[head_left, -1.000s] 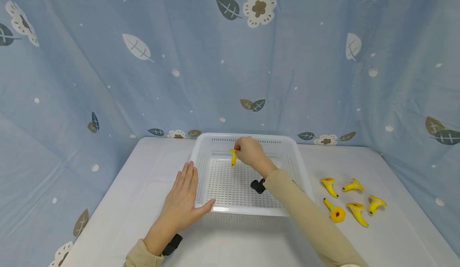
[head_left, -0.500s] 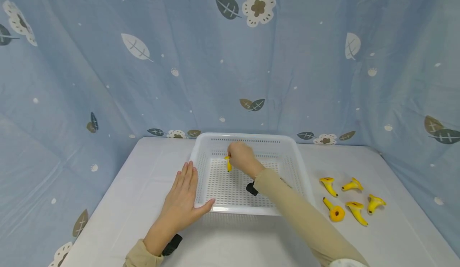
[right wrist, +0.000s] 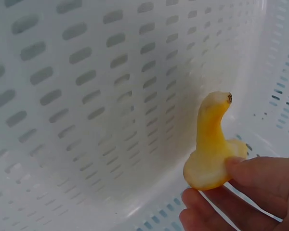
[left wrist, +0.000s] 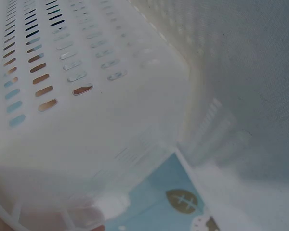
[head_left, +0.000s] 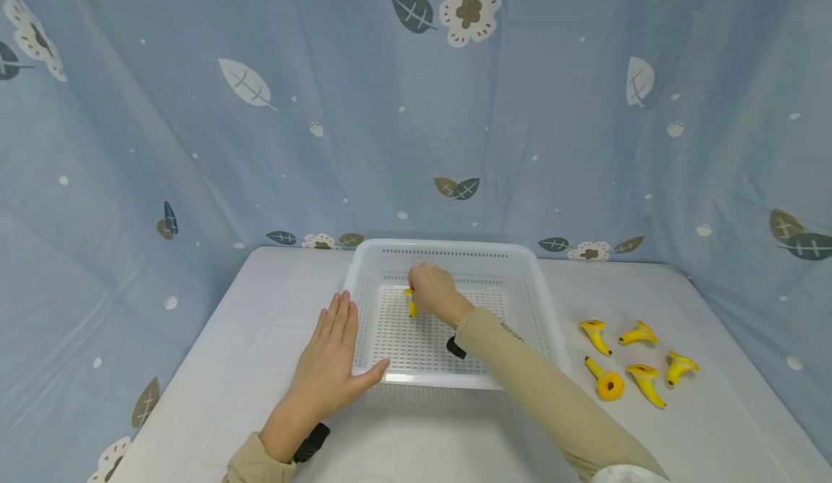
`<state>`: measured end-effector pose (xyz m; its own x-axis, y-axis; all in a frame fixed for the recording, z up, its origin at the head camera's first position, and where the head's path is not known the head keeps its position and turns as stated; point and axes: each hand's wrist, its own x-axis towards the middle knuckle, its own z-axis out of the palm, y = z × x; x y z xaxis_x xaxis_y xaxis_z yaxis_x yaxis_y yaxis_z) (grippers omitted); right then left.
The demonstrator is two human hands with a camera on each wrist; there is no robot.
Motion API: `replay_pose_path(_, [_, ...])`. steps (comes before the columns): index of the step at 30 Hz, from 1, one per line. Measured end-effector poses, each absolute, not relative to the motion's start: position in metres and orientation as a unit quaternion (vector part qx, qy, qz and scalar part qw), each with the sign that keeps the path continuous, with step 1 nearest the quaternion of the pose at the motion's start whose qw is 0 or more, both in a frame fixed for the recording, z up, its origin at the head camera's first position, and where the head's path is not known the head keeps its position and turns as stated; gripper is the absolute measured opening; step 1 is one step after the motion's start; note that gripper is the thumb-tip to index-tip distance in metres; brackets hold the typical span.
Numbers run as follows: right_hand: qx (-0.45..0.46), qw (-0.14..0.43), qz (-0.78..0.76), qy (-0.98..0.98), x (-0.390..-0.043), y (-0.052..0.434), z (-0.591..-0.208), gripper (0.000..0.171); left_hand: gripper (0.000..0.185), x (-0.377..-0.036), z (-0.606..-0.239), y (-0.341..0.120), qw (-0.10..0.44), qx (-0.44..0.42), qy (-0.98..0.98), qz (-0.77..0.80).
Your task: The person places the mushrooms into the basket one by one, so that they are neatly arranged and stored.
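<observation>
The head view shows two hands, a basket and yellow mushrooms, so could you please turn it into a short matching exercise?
1. Left hand
2. Right hand
3. White basket
4. Five loose mushrooms

A. pinching a single mushroom
B. on the table, right of the basket
C. fingers straight, at the basket's left side
D. perforated

Pairs: 1-C, 2-A, 3-D, 4-B
</observation>
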<state>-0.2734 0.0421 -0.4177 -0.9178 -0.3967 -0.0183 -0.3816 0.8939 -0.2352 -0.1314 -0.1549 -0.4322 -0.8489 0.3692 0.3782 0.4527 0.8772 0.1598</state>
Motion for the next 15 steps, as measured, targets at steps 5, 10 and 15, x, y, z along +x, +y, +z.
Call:
replay_pose_path(5, [-0.200,0.031,-0.119,0.972,-0.2753,0.0420,-0.4197,0.008,0.105,-0.1314,-0.4324,-0.1547,0.174,-0.217,-0.953,-0.121])
replay_pose_path(10, [-0.200,0.030,-0.121,0.972,-0.2779,0.0407,-0.4203,0.010,0.104,-0.1314,-0.4324,-0.1543,0.174,-0.216,-0.953,-0.121])
replay_pose_path(15, [-0.203,0.025,-0.124,0.971,-0.2804,0.0386,-0.4205,0.012,0.104,-0.1323,-0.4326,-0.1537,0.177,-0.216,-0.952,-0.123])
